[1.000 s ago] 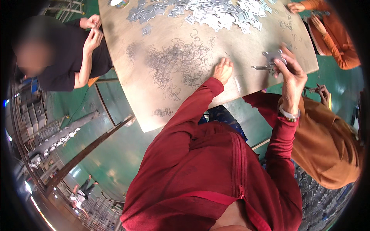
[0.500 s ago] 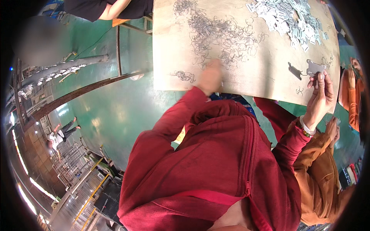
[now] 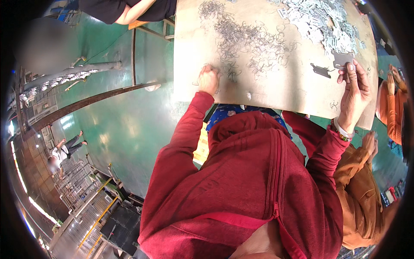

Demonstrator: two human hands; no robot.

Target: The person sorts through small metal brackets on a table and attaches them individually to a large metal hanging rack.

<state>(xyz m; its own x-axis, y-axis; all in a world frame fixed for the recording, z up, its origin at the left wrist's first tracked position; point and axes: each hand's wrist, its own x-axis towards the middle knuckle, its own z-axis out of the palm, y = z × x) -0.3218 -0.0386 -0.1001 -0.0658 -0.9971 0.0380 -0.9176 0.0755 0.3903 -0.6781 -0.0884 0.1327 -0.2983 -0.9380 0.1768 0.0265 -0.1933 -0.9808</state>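
Note:
My right hand (image 3: 355, 88) pinches a flat grey metal plate (image 3: 343, 59) with notched ends between thumb and fingers. It holds the plate above the right part of the table, and a dark shadow of the plate falls on the tabletop beside it. Near the table's left front edge, my left hand (image 3: 208, 79) is closed with its fingers down on a small cluster of thin bent wire hooks. The hand covers most of that cluster, and what the fingers grip is hidden.
A loose spread of wire hooks (image 3: 241, 36) covers the middle of the table (image 3: 276, 93). Beyond, at the far right, lies a heap of grey metal plates (image 3: 319, 21). A co-worker in orange-brown (image 3: 358, 194) sits close on my right; another person's arm (image 3: 133, 11) is at the far left.
My left hand has moved left from the hook spread to the small cluster at the left edge. My right hand has shifted the plate slightly left and farther away.

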